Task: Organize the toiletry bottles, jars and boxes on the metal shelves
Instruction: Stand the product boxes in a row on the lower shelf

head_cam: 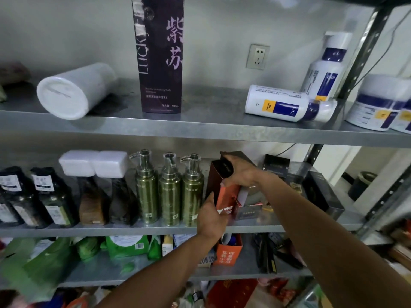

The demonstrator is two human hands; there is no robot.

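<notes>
Brown carton (214, 181), on the middle shelf (111, 231) just right of three gold pump bottles (170, 192), mid-tidying: my right hand (241, 174) clasps its top, my left hand (210, 216), grip unclear, meets its foot; next, I judge, square it into line.

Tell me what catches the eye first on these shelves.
A tall purple box stands on the top shelf between a white jar and a white bottle, both lying on their sides. On the middle shelf the right hand grips a brown box beside three green pump bottles.
</notes>
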